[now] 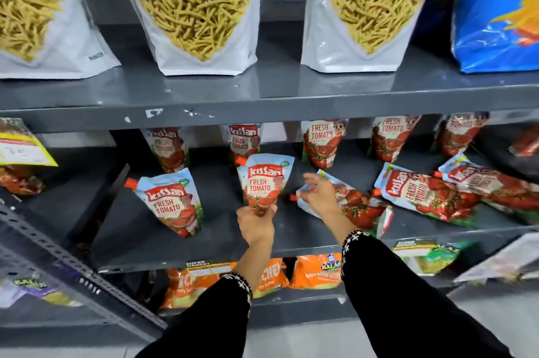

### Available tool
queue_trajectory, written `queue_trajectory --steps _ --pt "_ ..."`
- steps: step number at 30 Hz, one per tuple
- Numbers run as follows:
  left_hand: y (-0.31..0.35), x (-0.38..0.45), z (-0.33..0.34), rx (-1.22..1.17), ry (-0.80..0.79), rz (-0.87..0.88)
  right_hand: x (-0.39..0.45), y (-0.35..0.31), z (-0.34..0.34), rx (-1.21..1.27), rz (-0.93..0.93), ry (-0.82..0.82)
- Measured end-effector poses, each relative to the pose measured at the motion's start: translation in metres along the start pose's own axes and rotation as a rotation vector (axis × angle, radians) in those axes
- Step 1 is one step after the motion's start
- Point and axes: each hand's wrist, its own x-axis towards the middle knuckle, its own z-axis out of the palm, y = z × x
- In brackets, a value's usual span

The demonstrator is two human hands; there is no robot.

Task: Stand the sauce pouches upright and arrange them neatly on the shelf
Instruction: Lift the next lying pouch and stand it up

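Note:
Red and blue tomato sauce pouches fill the middle shelf (180,255). My left hand (256,223) grips the bottom of one upright pouch (264,182) near the shelf's middle. Left of it another pouch (172,203) stands upright at the front. My right hand (316,197) hovers with fingers spread over a pouch lying flat (361,209). Two more flat pouches (423,194) (490,182) lie to the right. Several pouches (167,147) (320,141) stand along the back row.
The upper shelf (262,98) holds large clear bags of yellow snack sticks (198,7) and a blue bag (501,10). Orange snack packs (315,273) sit on the shelf below. A slotted metal upright (58,264) slants across the lower left.

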Motion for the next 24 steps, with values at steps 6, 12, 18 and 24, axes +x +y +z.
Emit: queue_trajectory --steps 6,12,18,24 --pt "-0.004 -0.028 0.061 -0.155 -0.295 -0.29 0.015 0.02 -0.074 -0.506 0.051 0.081" --pt "0.008 -0.039 0.12 -0.151 -0.368 -0.378 0.034 0.044 -0.131 -0.607 0.209 -0.17" --pt "0.012 -0.035 0.151 -0.032 -0.172 -0.396 0.05 0.057 -0.141 -0.266 0.345 -0.335" --pt "0.018 -0.044 0.157 -0.002 -0.043 -0.321 0.056 0.059 -0.147 -0.202 0.366 -0.428"
